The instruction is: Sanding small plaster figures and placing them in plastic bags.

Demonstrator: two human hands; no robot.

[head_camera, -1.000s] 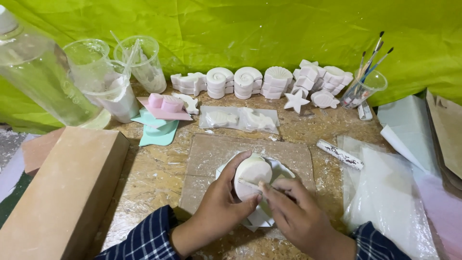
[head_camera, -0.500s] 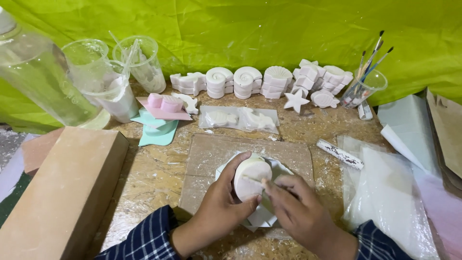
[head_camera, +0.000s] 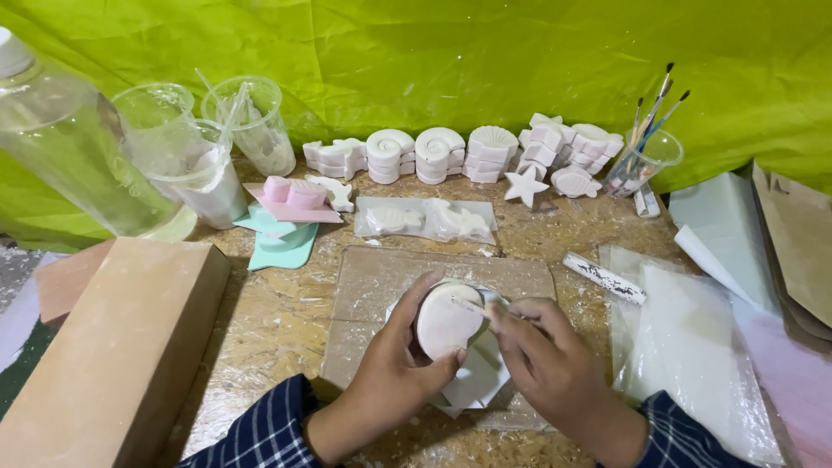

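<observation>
- Broadly, the green crumpled backdrop hangs behind a chipboard table, rough and flecked, dusted white near the work
- A long tan cardboard box lies at the left edge, matte and flat-sided; a clear plastic bottle stands behind it, smooth and glossy
- A brown cardboard mat sits mid-table under the work, with a white paper sheet on top
- The left hand is clamped on a round white plaster cast, thumb on its near edge and fingers curled over the far side, holding it tilted just above the paper; the grip looks best kept on the rim, since the chalky face probably marks easily
- The right hand is closed in a pinch on a thin pale stick whose tip touches the cast's upper edge; short, light strokes with the wrist braced seem wise, because plaster likely chips under pressure
- A row of white moulded shells and a plaster star stand at the back, ridged and dry-looking
- Clear cups hold stirrers; a small cup of brushes stands to the right
</observation>
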